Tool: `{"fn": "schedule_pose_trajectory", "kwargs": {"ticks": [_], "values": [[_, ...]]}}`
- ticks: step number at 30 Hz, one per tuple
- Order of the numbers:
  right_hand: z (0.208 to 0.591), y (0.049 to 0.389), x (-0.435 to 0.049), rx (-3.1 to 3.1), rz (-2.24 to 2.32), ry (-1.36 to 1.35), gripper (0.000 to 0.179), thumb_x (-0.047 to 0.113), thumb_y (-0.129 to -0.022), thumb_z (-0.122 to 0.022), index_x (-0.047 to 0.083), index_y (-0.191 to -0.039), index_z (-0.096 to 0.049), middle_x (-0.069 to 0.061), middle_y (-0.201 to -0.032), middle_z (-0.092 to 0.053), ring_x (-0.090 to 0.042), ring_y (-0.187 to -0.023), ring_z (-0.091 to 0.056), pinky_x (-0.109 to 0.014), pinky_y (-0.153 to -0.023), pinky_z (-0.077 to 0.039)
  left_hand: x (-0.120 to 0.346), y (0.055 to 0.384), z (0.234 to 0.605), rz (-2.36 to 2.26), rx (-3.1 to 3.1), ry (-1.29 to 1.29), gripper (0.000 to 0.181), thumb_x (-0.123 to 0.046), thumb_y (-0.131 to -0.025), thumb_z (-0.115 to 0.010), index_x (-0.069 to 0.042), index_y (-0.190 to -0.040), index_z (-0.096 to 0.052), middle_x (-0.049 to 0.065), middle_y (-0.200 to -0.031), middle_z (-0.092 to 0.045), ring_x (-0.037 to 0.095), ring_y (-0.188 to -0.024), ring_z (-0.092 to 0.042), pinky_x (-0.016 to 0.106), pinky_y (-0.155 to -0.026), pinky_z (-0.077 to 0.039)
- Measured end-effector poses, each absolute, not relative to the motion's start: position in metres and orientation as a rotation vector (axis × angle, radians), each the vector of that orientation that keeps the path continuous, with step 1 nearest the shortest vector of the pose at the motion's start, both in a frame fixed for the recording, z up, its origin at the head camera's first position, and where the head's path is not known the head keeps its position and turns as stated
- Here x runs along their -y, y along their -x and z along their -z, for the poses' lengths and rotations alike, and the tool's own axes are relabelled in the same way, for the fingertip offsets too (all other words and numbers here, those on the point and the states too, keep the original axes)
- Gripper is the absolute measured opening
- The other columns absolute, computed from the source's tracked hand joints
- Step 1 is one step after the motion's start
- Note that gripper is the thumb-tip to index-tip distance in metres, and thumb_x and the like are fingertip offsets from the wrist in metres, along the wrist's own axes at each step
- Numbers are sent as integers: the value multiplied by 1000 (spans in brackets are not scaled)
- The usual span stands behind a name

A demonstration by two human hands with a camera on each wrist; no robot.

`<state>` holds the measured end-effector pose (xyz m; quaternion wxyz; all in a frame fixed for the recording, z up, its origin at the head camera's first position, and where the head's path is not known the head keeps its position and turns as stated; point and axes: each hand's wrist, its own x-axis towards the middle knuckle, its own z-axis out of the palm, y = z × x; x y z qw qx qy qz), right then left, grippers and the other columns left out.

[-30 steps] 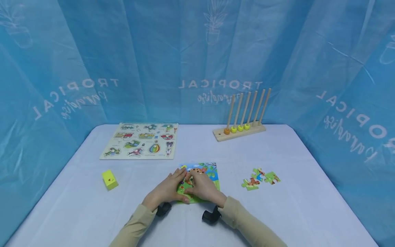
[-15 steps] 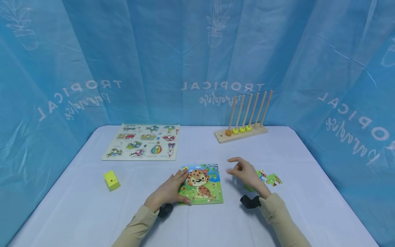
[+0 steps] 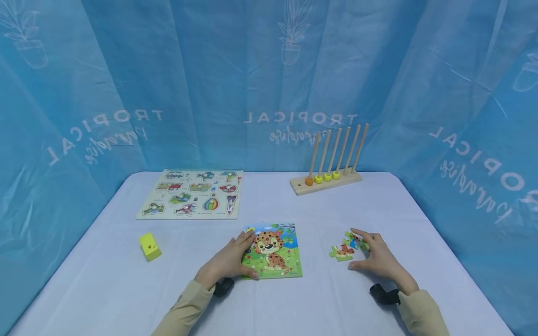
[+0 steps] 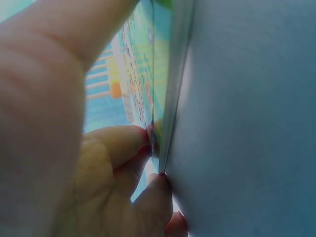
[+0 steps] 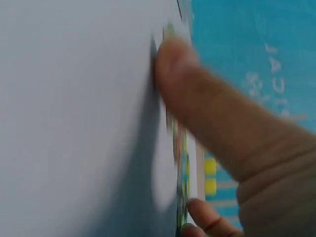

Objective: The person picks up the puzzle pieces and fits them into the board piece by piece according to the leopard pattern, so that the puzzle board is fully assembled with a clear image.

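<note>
A jigsaw puzzle with a cartoon leopard on green grass lies flat near the middle of the table. My left hand rests along its left side, fingers over the upper left and thumb at the lower left edge. The left wrist view shows the puzzle's edge close up beside the fingers. Over at the right, my right hand spreads thumb and fingers around loose jigsaw pieces, partly covering them. The right wrist view has the thumb blurred in front of the pieces, with a gap between thumb and fingers.
A white knob puzzle board with vehicle shapes lies at the back left. In front of it is a yellow block. A wooden peg stand with orange and yellow beads stands at the back right. Blue curtains enclose the table.
My right hand has left the leopard puzzle and moved right to the loose pieces, with thumb and fingers parted. My left hand has stayed on the puzzle's left side.
</note>
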<state>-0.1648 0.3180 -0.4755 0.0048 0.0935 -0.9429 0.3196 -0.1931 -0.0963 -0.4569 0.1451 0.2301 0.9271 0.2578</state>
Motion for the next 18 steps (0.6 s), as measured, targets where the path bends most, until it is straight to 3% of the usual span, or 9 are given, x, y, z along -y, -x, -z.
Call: {"fn": "schedule_pose_trajectory", "kwargs": {"ticks": [5,11,18], "values": [[477,194,-290,2979,-1024,-377,50,26,-73,-84,15,-119,-69,-17,-113,-51,-31,-103,-50,-51,-87,-48,97,194,457,-757,-2677,-668,110,-42,-67,-85,-1,-151,-28,15,-161,-21,36,-150,-14,53,-124,-15],[476,235,-264,3035,-1103,-267,38,23,-75,-84,9,-105,-66,-18,-116,-50,-29,-104,-50,-49,-95,-47,99,194,455,-746,-2682,-674,109,-41,-68,-85,0,-151,-28,15,-161,-21,36,-150,-14,54,-124,-15],[476,247,-239,2928,-1328,-121,20,18,-86,-74,8,-96,-59,-7,-90,-58,-19,-77,-50,-28,-65,-44,98,191,453,-776,-2654,-682,108,-39,-69,-86,2,-151,-28,18,-161,-21,38,-149,-15,54,-124,-14]]}}
